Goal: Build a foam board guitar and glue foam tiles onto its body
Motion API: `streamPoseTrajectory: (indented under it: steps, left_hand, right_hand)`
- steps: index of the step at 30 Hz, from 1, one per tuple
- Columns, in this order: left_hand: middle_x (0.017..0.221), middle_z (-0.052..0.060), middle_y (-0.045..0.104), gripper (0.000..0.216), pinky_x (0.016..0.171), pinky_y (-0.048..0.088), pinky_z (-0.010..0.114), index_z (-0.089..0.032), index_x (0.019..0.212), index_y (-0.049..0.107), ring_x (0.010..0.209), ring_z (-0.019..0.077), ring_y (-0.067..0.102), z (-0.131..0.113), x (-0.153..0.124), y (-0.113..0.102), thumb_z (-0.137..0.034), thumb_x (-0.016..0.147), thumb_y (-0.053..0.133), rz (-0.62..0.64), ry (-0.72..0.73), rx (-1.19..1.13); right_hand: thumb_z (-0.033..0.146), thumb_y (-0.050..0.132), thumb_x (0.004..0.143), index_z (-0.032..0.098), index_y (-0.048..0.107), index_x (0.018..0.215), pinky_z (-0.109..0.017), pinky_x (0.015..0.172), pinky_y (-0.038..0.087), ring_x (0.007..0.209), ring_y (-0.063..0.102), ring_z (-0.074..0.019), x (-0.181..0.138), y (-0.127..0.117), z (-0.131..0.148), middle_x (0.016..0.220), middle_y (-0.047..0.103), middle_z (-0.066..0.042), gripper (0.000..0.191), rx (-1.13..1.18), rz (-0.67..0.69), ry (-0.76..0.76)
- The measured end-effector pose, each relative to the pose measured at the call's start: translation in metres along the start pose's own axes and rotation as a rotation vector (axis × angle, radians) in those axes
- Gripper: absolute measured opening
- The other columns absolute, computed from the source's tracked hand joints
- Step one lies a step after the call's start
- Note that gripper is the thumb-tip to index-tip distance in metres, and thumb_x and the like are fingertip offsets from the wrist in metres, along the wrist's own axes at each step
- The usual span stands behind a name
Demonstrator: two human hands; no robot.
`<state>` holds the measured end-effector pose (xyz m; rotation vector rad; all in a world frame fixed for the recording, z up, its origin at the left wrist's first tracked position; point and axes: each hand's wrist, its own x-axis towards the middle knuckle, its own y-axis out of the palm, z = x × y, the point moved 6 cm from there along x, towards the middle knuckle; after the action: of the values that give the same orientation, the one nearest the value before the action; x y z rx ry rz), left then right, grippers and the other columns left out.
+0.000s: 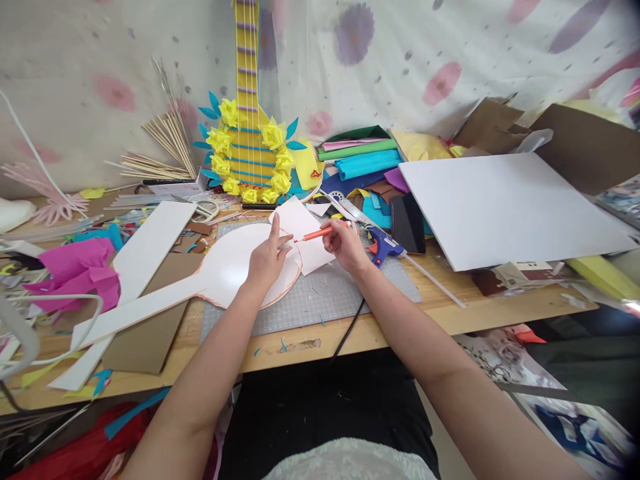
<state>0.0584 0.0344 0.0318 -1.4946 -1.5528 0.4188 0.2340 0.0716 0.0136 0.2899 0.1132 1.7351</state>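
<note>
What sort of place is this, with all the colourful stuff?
It's probably a craft workspace, perhaps a small workshop. You can tell from the gridded cutting mat, the blue glue gun and the yellow guitar shape trimmed with flowers.

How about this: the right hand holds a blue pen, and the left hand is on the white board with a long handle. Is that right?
Not quite: the head view shows the pen is orange-red, not blue. The right hand does hold it, and the left hand is on the white board.
</note>
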Motion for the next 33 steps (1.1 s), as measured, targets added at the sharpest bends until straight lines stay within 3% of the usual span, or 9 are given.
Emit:
streamPoseTrajectory:
  steps: [8, 14, 24, 33]
  left_hand:
    - [0.114, 0.005, 0.069, 0.08, 0.09, 0.047, 0.033, -0.025, 0.151, 0.008, 0.107, 0.0188, 0.062, -0.001, 0.002, 0.005, -0.013, 0.085, 0.052, 0.029, 0.037, 0.089]
    - [0.096, 0.007, 0.069, 0.07, 0.078, 0.047, 0.031, -0.019, 0.15, 0.011, 0.09, 0.0184, 0.062, -0.008, 0.002, 0.01, -0.016, 0.088, 0.044, 0.09, 0.116, 0.152]
    - [0.099, 0.012, 0.067, 0.057, 0.079, 0.046, 0.035, -0.014, 0.144, 0.027, 0.091, 0.0224, 0.062, -0.017, 0.011, 0.012, -0.013, 0.088, 0.037, 0.097, 0.109, 0.181]
    - [0.109, 0.015, 0.065, 0.042, 0.079, 0.048, 0.038, -0.013, 0.129, 0.039, 0.096, 0.0259, 0.063, -0.022, 0.016, 0.009, -0.015, 0.088, 0.036, 0.091, 0.039, 0.146]
  right_hand:
    - [0.06, 0.054, 0.079, 0.02, 0.056, 0.081, -0.021, 0.043, 0.033, 0.045, 0.042, -0.0073, -0.002, 0.012, -0.003, 0.053, 0.052, 0.005, 0.039, -0.07, 0.112, -0.032]
    - [0.061, 0.061, 0.073, 0.018, 0.06, 0.085, -0.021, 0.044, 0.04, 0.048, 0.051, -0.0082, -0.006, 0.028, -0.003, 0.062, 0.062, 0.001, 0.045, -0.001, 0.219, 0.033]
    - [0.069, 0.058, 0.07, 0.016, 0.061, 0.079, -0.023, 0.044, 0.046, 0.045, 0.054, -0.0103, 0.0, 0.041, 0.003, 0.054, 0.062, -0.001, 0.054, 0.032, 0.171, 0.061]
    - [0.067, 0.053, 0.077, 0.017, 0.059, 0.078, -0.023, 0.037, 0.041, 0.037, 0.048, -0.0103, 0.013, 0.053, 0.005, 0.046, 0.057, 0.0, 0.051, 0.019, 0.051, 0.116]
